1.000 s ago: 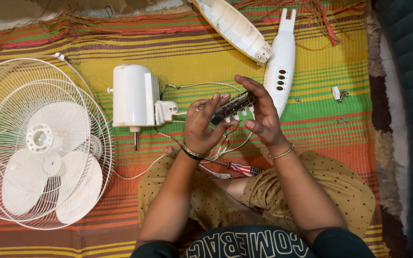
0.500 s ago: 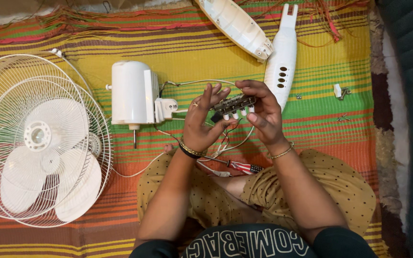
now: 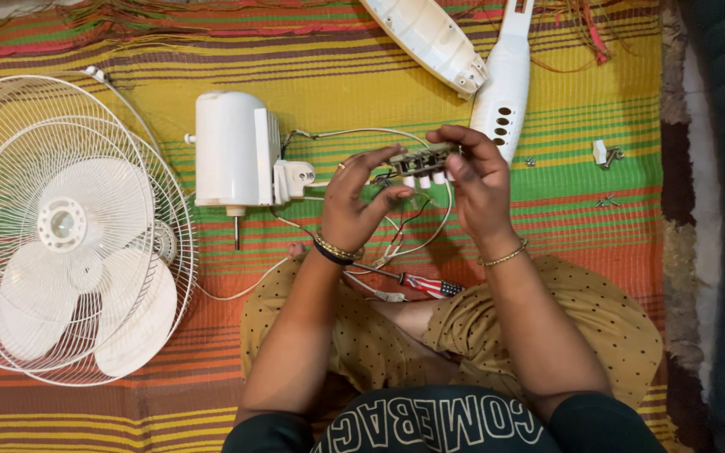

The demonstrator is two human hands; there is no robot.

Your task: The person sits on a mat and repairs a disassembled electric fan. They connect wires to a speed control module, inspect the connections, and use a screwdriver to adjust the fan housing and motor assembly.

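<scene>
Above the seated person's lap, the switch assembly, a narrow block with white push buttons, was held between both hands over the striped mat: the left hand kept a narrow grip on its left end with thumb and fingertips, and the right hand was closed around its right end. White and coloured wires ran from the assembly down toward the lap and across to the white motor housing, which lay just left of the hands beside the fan grille with blades. A red-handled screwdriver lay on the lap below the hands, and two white stand shells lay on the mat beyond them.
</scene>
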